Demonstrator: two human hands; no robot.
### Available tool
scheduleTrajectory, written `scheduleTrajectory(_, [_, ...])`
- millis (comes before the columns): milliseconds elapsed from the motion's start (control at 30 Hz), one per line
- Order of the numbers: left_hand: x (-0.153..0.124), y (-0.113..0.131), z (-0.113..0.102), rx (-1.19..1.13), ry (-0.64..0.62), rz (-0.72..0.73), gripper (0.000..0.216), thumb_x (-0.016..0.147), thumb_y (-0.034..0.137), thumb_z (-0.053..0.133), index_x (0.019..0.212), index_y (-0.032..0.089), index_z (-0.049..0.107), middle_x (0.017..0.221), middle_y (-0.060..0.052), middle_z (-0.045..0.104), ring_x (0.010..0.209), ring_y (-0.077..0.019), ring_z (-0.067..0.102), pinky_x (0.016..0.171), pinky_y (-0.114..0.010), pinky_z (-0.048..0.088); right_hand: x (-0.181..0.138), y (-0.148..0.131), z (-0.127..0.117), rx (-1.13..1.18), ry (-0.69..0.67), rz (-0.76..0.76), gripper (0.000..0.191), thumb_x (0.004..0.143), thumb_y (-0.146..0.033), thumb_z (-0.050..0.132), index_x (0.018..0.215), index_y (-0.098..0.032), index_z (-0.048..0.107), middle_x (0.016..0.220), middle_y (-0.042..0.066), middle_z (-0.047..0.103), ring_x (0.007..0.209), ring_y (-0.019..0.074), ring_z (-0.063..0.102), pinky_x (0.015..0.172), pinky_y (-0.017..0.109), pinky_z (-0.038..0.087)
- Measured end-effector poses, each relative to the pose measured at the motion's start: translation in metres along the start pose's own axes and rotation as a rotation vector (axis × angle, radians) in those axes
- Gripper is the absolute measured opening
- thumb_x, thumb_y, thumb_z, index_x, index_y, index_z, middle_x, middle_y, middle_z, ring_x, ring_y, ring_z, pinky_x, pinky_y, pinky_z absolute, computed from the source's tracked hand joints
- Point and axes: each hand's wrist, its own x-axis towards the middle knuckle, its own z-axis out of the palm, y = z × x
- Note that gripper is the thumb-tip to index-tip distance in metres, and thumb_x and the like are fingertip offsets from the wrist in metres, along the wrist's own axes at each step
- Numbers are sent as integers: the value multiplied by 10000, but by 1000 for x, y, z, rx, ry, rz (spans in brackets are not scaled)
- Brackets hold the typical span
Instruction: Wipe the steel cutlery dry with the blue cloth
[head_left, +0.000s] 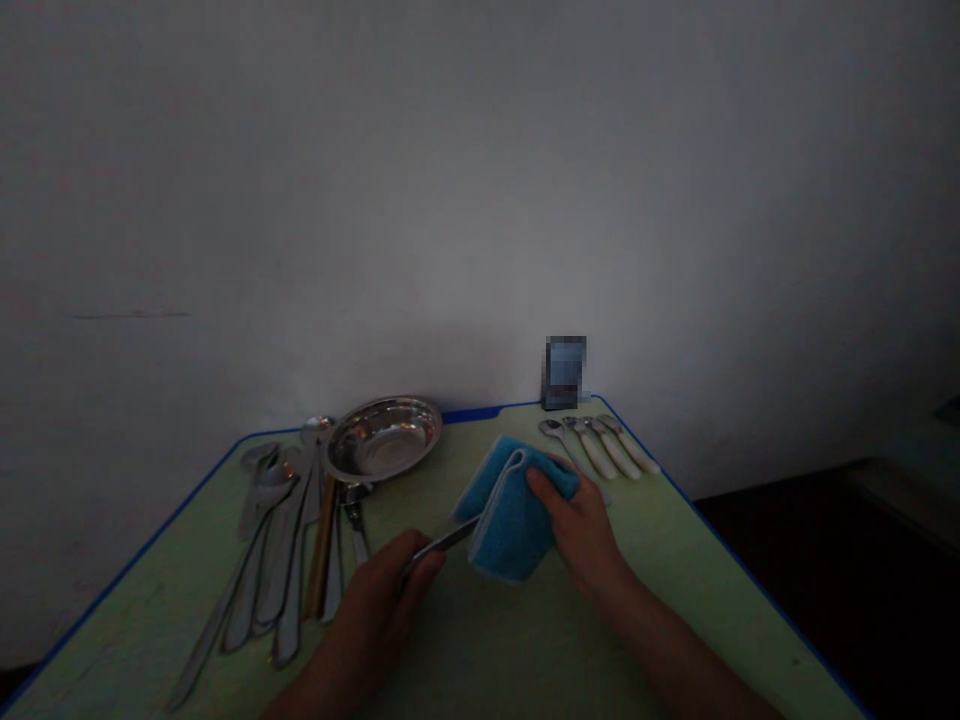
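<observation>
Green tabletop (517, 655) meets grey wall (450, 200); above the middle, the left grip (390, 585) pinches a utensil (452, 537), its far end hidden by the blue cloth (517, 530) the right grip (589, 525) clasps. Wiping seems partway: the right-side cutlery row (598, 455) looks done, the left-side pile (281, 570) remaining.

Dial centre is the cloth (517, 530), above the table (720, 580); 12 o'clock faces the wall (450, 200). From where I stand, the right hand (581, 520) grips the cloth at 3. The left hand (397, 590), at 8, holds a utensil (450, 540) running into the cloth's fold. Bowl (401, 463): 10. Loose cutlery (289, 625): 9, beside the bowl. Cutlery row (600, 460): 2. Upright object (564, 375): 1, behind the row.
</observation>
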Motion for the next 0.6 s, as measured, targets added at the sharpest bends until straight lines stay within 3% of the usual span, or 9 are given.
scheduleTrajectory(300, [2, 5, -5, -59, -26, -49, 312, 892, 392, 308, 687, 215, 461, 533, 58, 484, 488, -136, 529, 466, -216, 374, -4, -8, -2, 59, -111, -16, 273, 704, -239, 604, 975, -208, 602, 823, 1, 650, 711, 148, 586, 660, 264, 461])
scheduleTrajectory(600, [2, 5, -5, -85, -24, -59, 314, 884, 413, 318, 673, 217, 443, 554, 51, 477, 495, -135, 500, 464, -217, 369, -2, -9, -3, -128, -81, -141, 252, 746, -372, 580, 921, -194, 616, 809, 18, 637, 739, 168, 571, 658, 264, 449])
